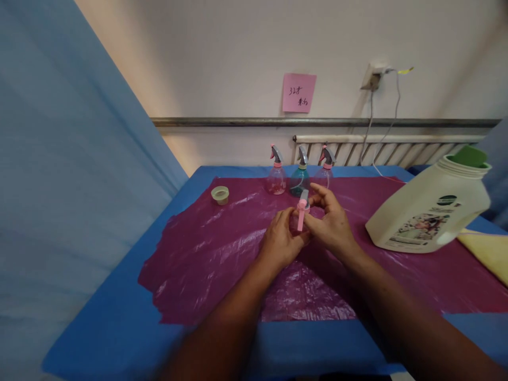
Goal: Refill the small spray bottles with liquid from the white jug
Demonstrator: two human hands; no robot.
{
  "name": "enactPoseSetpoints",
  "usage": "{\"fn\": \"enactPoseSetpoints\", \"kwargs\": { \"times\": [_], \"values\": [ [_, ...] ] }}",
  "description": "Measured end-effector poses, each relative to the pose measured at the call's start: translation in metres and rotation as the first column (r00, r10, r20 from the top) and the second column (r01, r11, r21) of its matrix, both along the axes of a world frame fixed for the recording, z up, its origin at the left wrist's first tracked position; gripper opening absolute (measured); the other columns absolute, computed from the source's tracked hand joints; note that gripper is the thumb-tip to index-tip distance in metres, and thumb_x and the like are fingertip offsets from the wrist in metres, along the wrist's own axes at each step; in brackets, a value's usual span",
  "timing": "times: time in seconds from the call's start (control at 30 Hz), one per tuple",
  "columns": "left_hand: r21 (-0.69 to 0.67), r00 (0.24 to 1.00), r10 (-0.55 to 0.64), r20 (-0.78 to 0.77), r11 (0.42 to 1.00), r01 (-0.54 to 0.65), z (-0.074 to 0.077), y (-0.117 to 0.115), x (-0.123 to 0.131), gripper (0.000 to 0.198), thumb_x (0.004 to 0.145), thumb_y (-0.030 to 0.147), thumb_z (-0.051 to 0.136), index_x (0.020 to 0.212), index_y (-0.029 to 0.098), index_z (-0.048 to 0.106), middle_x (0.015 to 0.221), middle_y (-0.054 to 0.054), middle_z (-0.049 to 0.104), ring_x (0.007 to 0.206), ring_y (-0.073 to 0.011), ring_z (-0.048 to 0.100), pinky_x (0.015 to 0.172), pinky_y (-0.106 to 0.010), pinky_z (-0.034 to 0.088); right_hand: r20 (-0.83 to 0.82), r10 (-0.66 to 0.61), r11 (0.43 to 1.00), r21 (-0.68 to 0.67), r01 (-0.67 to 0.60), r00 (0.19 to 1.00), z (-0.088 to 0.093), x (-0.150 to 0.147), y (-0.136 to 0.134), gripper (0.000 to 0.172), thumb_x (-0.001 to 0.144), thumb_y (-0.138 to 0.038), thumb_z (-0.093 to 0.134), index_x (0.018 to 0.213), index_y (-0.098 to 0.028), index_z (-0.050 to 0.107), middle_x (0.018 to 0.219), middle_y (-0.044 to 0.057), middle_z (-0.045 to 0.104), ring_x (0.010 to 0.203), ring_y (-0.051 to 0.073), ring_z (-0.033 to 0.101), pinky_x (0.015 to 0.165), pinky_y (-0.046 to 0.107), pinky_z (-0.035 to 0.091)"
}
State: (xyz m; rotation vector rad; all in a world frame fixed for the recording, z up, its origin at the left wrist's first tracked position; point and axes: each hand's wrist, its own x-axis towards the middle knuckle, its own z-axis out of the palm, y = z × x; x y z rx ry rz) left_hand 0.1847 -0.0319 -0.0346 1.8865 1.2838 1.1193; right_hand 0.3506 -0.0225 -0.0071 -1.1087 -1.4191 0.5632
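Near the middle of the table, a spray bottle with a pink and grey trigger head (pixel 303 206) stands between my hands. My left hand (pixel 281 238) wraps round the bottle's body, which is mostly hidden. At the neck, just under the trigger head, my right hand (pixel 331 219) grips with thumb and fingers. Behind them three more spray bottles are lined up: a clear one with a pink collar (pixel 277 177), a teal one (pixel 300 179) and another clear one (pixel 325 172) partly behind my right fingers.
A large cream jug (pixel 428 206) with a green piece in its mouth stands to the right, beside a yellow cloth (pixel 486 251). A small translucent cap (pixel 220 194) lies at the left on the purple plastic sheet (pixel 206 248). A radiator (pixel 353 148) runs along the wall.
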Motion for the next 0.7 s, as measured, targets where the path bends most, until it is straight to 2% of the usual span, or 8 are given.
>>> {"fn": "enactPoseSetpoints", "kwargs": {
  "times": [0.07, 0.17, 0.27, 0.37, 0.53, 0.6, 0.7],
  "values": [
    [0.014, 1.0, -0.002, -0.007, 1.0, 0.003, 0.001, -0.001, 0.0, 0.061, 0.089, 0.04, 0.093, 0.143, 0.03, 0.067, 0.136, -0.009, 0.073, 0.125, -0.0324, 0.072, 0.104, -0.044, 0.058, -0.019, 0.016, 1.0, -0.009, -0.016, 1.0, -0.001, 0.001, 0.0, 0.079, 0.088, -0.04, 0.086, 0.16, -0.028, 0.058, 0.12, 0.007, 0.08, 0.114, 0.029, 0.078, 0.113, 0.056, 0.059],
    [0.018, 1.0, 0.006, -0.029, 1.0, -0.006, 0.002, -0.002, 0.001, 0.059, 0.09, 0.039, 0.093, 0.141, 0.028, 0.066, 0.134, -0.009, 0.073, 0.124, -0.0324, 0.072, 0.104, -0.045, 0.058, -0.085, 0.105, 0.994, -0.008, -0.106, 0.991, -0.002, 0.002, -0.002, 0.08, 0.093, -0.041, 0.085, 0.166, -0.031, 0.054, 0.137, 0.011, 0.079, 0.128, 0.031, 0.077, 0.116, 0.058, 0.059],
    [-0.013, 0.998, 0.03, -0.055, 0.999, -0.031, 0.002, -0.002, 0.002, 0.063, 0.09, 0.039, 0.093, 0.145, 0.027, 0.064, 0.141, -0.01, 0.072, 0.132, -0.0357, 0.07, 0.109, -0.049, 0.057, -0.157, 0.133, 0.991, 0.047, -0.127, 0.979, 0.007, 0.004, -0.004, 0.079, 0.093, -0.039, 0.087, 0.165, -0.034, 0.055, 0.15, 0.012, 0.074, 0.135, 0.032, 0.075, 0.12, 0.06, 0.059],
    [-0.044, 0.998, 0.044, -0.049, 0.998, -0.046, 0.001, -0.002, 0.003, 0.07, 0.088, 0.038, 0.094, 0.15, 0.03, 0.062, 0.149, -0.01, 0.07, 0.138, -0.0367, 0.068, 0.115, -0.052, 0.056, -0.157, 0.131, 0.985, 0.132, -0.111, 0.979, 0.025, 0.006, -0.006, 0.07, 0.093, -0.035, 0.087, 0.158, -0.036, 0.062, 0.147, 0.009, 0.076, 0.131, 0.03, 0.076, 0.121, 0.058, 0.058],
    [-0.024, 0.999, 0.022, -0.037, 0.999, -0.023, -0.001, -0.001, 0.003, 0.07, 0.089, 0.04, 0.094, 0.151, 0.031, 0.063, 0.151, -0.009, 0.07, 0.14, -0.0355, 0.068, 0.12, -0.054, 0.053, -0.092, 0.139, 0.966, 0.232, -0.115, 0.986, 0.063, 0.012, -0.008, 0.054, 0.094, -0.034, 0.087, 0.146, -0.034, 0.072, 0.131, 0.005, 0.08, 0.117, 0.024, 0.079, 0.109, 0.049, 0.065],
    [-0.039, 0.999, 0.024, -0.037, 0.999, -0.026, -0.002, 0.0, 0.003, 0.069, 0.088, 0.042, 0.095, 0.149, 0.032, 0.064, 0.148, -0.009, 0.071, 0.135, -0.0351, 0.069, 0.119, -0.055, 0.054, -0.005, 0.143, 0.963, 0.232, -0.138, 0.99, 0.078, 0.014, -0.01, 0.046, 0.098, -0.037, 0.083, 0.143, -0.031, 0.074, 0.127, 0.005, 0.081, 0.111, 0.023, 0.078, 0.103, 0.046, 0.066],
    [-0.054, 1.0, 0.022, 0.003, 0.998, -0.022, -0.004, 0.001, 0.004, 0.069, 0.087, 0.044, 0.095, 0.148, 0.032, 0.064, 0.147, -0.009, 0.071, 0.135, -0.0342, 0.068, 0.119, -0.054, 0.053, 0.213, 0.222, 0.95, 0.172, -0.26, 0.951, 0.099, 0.014, -0.015, 0.034, 0.104, -0.036, 0.076, 0.137, -0.028, 0.079, 0.117, 0.005, 0.083, 0.101, 0.021, 0.077, 0.093, 0.042, 0.066]
  ]
}}
